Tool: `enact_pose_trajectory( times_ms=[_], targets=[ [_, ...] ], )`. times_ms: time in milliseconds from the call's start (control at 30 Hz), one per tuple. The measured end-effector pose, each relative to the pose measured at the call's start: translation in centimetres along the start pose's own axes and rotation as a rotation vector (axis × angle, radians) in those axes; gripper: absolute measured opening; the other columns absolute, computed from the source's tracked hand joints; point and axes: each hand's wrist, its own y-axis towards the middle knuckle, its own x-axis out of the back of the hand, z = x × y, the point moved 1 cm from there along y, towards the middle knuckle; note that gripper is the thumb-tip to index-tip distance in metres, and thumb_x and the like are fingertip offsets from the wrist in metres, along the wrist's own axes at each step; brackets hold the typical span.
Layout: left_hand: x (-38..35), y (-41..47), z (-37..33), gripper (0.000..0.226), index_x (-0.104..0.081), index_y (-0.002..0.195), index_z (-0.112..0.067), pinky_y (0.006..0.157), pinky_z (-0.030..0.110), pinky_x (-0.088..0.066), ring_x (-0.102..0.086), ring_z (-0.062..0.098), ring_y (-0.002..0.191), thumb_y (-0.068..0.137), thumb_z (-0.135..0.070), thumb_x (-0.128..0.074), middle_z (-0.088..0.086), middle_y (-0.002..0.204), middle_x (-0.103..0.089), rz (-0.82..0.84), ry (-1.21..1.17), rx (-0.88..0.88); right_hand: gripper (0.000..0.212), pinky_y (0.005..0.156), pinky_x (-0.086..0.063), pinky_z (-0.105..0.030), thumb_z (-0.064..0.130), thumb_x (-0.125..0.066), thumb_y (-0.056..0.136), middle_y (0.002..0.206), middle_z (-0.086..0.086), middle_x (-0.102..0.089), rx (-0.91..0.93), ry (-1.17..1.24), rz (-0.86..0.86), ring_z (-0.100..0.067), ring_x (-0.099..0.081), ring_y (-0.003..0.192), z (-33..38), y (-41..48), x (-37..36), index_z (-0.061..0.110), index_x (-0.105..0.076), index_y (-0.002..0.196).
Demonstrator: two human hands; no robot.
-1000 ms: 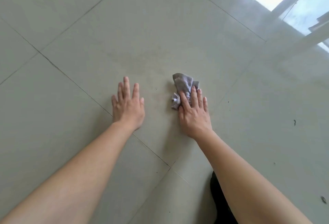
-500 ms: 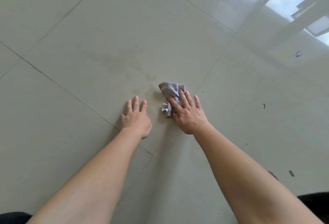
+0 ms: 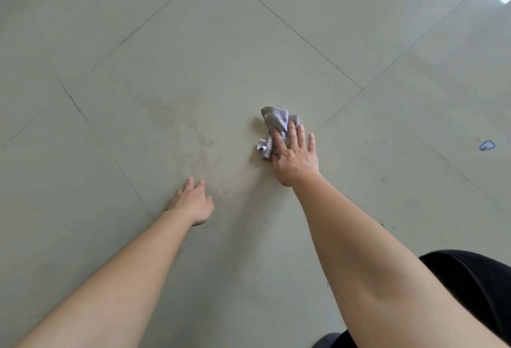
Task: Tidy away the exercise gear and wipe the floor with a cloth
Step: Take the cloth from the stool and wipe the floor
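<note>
The tiled floor (image 3: 193,43) lies open on every side of the hands, with bare tile to the far left, ahead and to the right. The only things on it near the middle are the crumpled cloth (image 3: 273,123) under the right hand (image 3: 294,158) and the left hand (image 3: 193,204) planted flat, well apart, with a clear lane of tile between them. A small blue-rimmed scrap (image 3: 487,145) lies far right. Dark specks dot the tile at right.

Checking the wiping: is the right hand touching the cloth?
Touching. The head view shows the right hand pressed flat on the grey cloth, fingers overlapping it.
</note>
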Motion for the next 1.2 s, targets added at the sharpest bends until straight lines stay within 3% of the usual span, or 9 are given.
enact_pose_trajectory(
  times_ms=[267,467,533,667,800,867,1033,1133,1200],
  targets=[
    [3.8,2.9,-5.0,0.063,-0.011,0.157,-0.020,0.118,0.045,-0.020,-0.004,0.029,0.151,0.102,-0.033,-0.038,0.008,0.165,0.006,-0.282,-0.045,-0.113,0.070,0.124,0.009,-0.049,0.052,-0.023,0.100,0.167,-0.012,0.015,-0.193,0.060,-0.175,-0.029,0.016,0.154,-10.7,5.4,5.3,0.026,0.001,0.161],
    [6.2,8.8,-2.1,0.061,-0.012,0.157,-0.015,0.120,0.044,-0.018,-0.005,0.027,0.151,0.102,-0.025,-0.036,0.005,0.166,0.000,-0.440,-0.072,-0.054,0.064,0.125,-0.002,-0.046,0.037,-0.034,0.101,0.167,-0.015,0.007,-0.221,0.199,-0.347,-0.036,0.007,0.154,-8.7,9.1,5.9,0.013,-0.017,0.159],
    [5.7,9.6,-0.8,0.061,-0.013,0.157,-0.017,0.120,0.044,-0.020,-0.009,0.025,0.151,0.100,-0.020,-0.036,0.001,0.166,-0.002,-0.404,-0.044,-0.065,0.062,0.125,0.002,-0.047,0.037,-0.031,0.104,0.167,-0.016,0.008,-0.128,0.160,-0.336,-0.037,0.012,0.153,-4.5,9.2,4.3,0.019,-0.013,0.160],
    [5.1,10.0,0.9,0.064,-0.029,0.154,-0.019,0.117,0.039,-0.027,-0.022,0.026,0.146,0.092,-0.010,-0.045,-0.001,0.164,-0.017,-0.501,-0.056,-0.144,0.060,0.125,0.005,-0.047,0.040,-0.031,0.104,0.168,-0.014,0.005,0.278,-0.006,-0.253,-0.039,0.014,0.153,5.7,7.7,0.1,0.024,-0.016,0.161],
    [5.9,10.7,0.4,0.051,-0.042,0.146,-0.017,0.109,0.049,-0.034,-0.030,0.033,0.140,0.095,-0.019,-0.047,0.007,0.159,-0.030,-0.553,-0.094,-0.156,0.060,0.125,-0.001,-0.050,0.049,-0.031,0.100,0.168,-0.008,-0.011,0.557,-0.162,-0.180,-0.034,-0.002,0.155,5.4,7.7,0.1,0.030,-0.030,0.157],
    [5.5,11.3,0.1,0.052,-0.035,0.151,-0.019,0.113,0.052,-0.028,-0.019,0.030,0.148,0.100,-0.030,-0.042,0.007,0.162,-0.022,-0.517,-0.132,-0.143,0.065,0.125,0.001,-0.050,0.060,-0.025,0.096,0.168,-0.007,-0.011,0.442,-0.152,-0.230,-0.031,-0.003,0.155,1.0,9.6,2.5,0.036,-0.030,0.156],
    [4.9,12.3,1.5,0.060,-0.013,0.157,-0.026,0.118,0.046,-0.022,-0.005,0.024,0.152,0.102,-0.043,-0.031,0.000,0.166,-0.003,-0.451,-0.008,-0.177,0.069,0.124,0.010,-0.048,0.060,-0.027,0.099,0.168,-0.012,0.005,-0.233,0.032,-0.313,-0.031,0.014,0.154,-8.2,14.4,8.9,0.031,-0.013,0.160],
    [6.0,12.3,2.0,0.061,-0.002,0.157,-0.028,0.122,0.041,-0.014,0.003,0.022,0.152,0.103,-0.044,-0.026,-0.001,0.165,0.008,-0.359,0.039,-0.205,0.069,0.124,0.006,-0.048,0.050,-0.029,0.101,0.167,-0.017,0.007,-0.304,0.143,-0.330,-0.032,0.015,0.153,-4.3,16.4,8.8,0.024,-0.009,0.161],
    [7.1,12.3,2.2,0.062,0.001,0.157,-0.028,0.123,0.038,-0.009,0.007,0.021,0.152,0.104,-0.039,-0.029,-0.001,0.164,0.013,-0.259,0.069,-0.232,0.067,0.125,0.005,-0.047,0.047,-0.029,0.102,0.167,-0.018,0.007,-0.218,0.140,-0.329,-0.033,0.014,0.153,0.1,16.4,7.5,0.023,-0.009,0.161]
  ],
)
